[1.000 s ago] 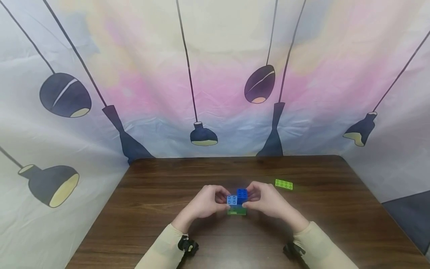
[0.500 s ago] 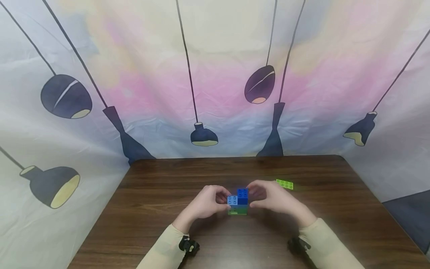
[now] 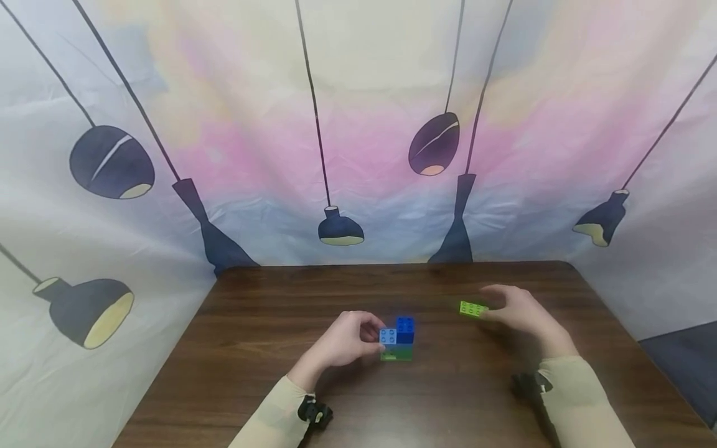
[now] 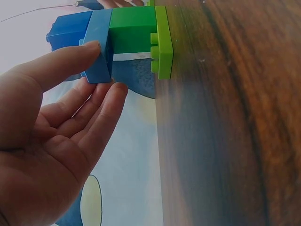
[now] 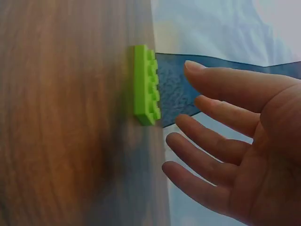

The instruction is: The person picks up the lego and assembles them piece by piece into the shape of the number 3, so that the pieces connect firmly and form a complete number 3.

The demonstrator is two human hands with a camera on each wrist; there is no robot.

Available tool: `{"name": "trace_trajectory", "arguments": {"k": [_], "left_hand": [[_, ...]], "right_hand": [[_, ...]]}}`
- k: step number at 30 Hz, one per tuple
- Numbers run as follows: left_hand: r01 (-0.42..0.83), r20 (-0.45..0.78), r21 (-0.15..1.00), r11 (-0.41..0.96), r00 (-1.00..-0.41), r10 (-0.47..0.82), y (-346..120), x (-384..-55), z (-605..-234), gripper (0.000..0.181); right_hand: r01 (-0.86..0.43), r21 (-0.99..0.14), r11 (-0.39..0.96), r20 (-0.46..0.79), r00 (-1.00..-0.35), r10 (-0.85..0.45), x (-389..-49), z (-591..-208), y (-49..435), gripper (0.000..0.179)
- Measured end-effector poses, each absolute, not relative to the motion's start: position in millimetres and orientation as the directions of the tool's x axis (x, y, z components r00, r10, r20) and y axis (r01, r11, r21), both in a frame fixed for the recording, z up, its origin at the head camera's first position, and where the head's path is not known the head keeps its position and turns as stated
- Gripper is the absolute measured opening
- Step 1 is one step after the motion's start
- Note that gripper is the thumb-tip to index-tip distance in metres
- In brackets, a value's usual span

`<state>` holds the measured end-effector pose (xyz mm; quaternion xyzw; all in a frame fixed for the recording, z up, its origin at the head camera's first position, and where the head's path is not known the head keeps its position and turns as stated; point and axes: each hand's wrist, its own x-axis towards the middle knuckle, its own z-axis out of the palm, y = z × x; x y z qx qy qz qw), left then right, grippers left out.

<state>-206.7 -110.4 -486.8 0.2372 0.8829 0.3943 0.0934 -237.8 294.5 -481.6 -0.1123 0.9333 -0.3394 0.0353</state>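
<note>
Pinching the smooth light-blue brick [image 4: 100, 28] of a glossy, stepped plastic stack [image 3: 400, 345], the left grip [image 3: 343, 339] is narrow; just beside a thin, knobbly lime brick [image 3: 470, 308] on the wood-grained desk [image 3: 302, 289], the right grip [image 3: 523, 316] is wide.

A lamp-printed cloth [image 3: 375, 143] hangs behind a dark wooden table [image 3: 442, 398]

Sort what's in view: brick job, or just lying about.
Part of the job:
Left hand, pinching light blue brick
Stacked with it: dark blue brick, green brick, lime base plate
Loose lime plate, near right hand

Just around:
Lamp-print backdrop
Wooden table, support only
Wrist cameras
</note>
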Motion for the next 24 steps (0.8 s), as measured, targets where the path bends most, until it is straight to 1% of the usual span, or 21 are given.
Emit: {"name": "trace_trajectory", "arguments": {"k": [5,11,15,19,24], "left_hand": [[0.340,0.022,0.750,0.567,-0.870,0.493,-112,-206,-487,0.029],[0.351,0.029,0.752,0.557,-0.863,0.505,-112,-205,-485,0.028],[0.353,0.029,0.750,0.560,-0.863,0.505,-112,-205,-486,0.029],[0.361,0.035,0.746,0.559,-0.860,0.509,-111,-206,-486,0.028],[0.365,0.041,0.745,0.558,-0.860,0.509,-112,-205,-486,0.028]], "right_hand": [[-0.155,-0.639,0.753,-0.032,-0.973,-0.227,-236,-489,295,0.061],[-0.152,-0.580,0.800,-0.035,-0.977,-0.211,-238,-496,287,0.056],[-0.142,-0.539,0.830,-0.030,-0.982,-0.188,-240,-500,284,0.049],[-0.123,-0.523,0.843,-0.030,-0.986,-0.163,-242,-502,284,0.040],[-0.108,-0.526,0.844,-0.039,-0.988,-0.150,-243,-501,283,0.037]]}}
